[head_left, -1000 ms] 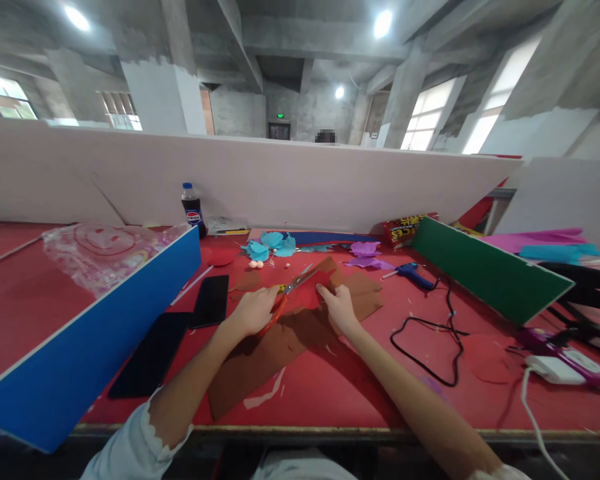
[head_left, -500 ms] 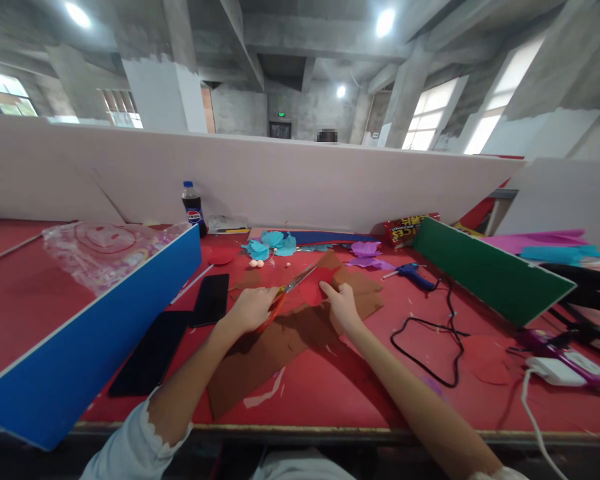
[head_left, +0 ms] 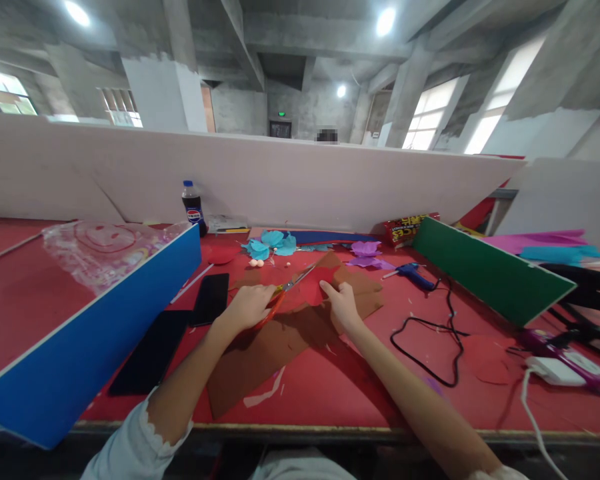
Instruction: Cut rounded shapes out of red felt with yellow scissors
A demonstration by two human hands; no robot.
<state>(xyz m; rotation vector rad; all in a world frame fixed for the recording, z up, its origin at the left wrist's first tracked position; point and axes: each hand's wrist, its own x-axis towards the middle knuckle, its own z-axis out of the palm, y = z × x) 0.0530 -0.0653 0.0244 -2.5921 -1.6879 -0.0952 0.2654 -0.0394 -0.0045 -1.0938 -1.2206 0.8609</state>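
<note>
My left hand (head_left: 253,305) is closed around the orange handles of a pair of scissors (head_left: 290,285). The blades point up and to the right, against the edge of a red piece of paper (head_left: 316,288). On the other side of that piece, my right hand (head_left: 343,305) pinches it between thumb and fingers. Brown sheets (head_left: 260,370) lie beneath both hands, partly overlapped and with ragged edges. My fingers hide part of the scissor handles and of the red piece's right side.
Two dark phone-like slabs (head_left: 150,353) lie left, beside a blue board (head_left: 105,333). Behind are turquoise petals (head_left: 270,245), purple petals (head_left: 365,250) and a cola bottle (head_left: 193,208). A blue glue gun (head_left: 416,275), black cord (head_left: 425,370) and green board (head_left: 495,273) are right.
The scissor blades look closer together than before, and my left hand has shifted very slightly. My right hand stays in place on the red paper.
</note>
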